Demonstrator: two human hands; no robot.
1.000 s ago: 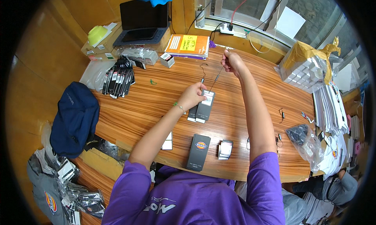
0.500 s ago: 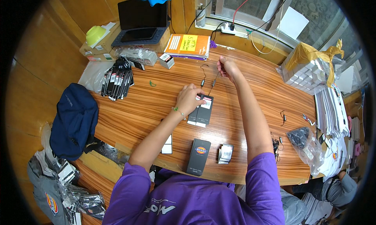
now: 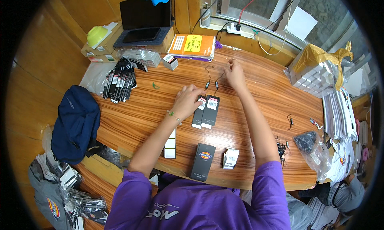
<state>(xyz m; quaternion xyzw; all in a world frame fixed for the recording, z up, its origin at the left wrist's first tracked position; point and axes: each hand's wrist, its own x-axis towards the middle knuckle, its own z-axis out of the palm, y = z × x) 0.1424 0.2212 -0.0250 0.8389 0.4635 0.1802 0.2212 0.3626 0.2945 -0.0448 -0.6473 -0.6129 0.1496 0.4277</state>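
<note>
Two black hang tags with white barcode stickers lie side by side on the wooden table, a left tag (image 3: 197, 117) and a right tag (image 3: 209, 115). At the left tag's upper end is my left hand (image 3: 188, 102), its fingers apart and its thumb on the tag's edge. My right hand (image 3: 235, 76) is closed on the black string (image 3: 217, 85) of the right tag, beyond the tags. The left tag's string (image 3: 207, 84) lies loose. Nearer me are a stack of black tags (image 3: 203, 162) and a small stack of white barcode stickers (image 3: 231, 158).
A strip of white labels (image 3: 170, 146) lies left of the black stack. Loose black strings (image 3: 282, 148) and a plastic bag (image 3: 312, 152) are at right. More tags (image 3: 120, 84), a notebook (image 3: 192, 46), a laptop (image 3: 146, 24) and a wrapped stack of boxes (image 3: 316, 70) stand farther off.
My left hand has shifted left, off the right tag, whose sticker now shows fully. My right hand has moved slightly right, and the right tag's string is bent rather than straight.
</note>
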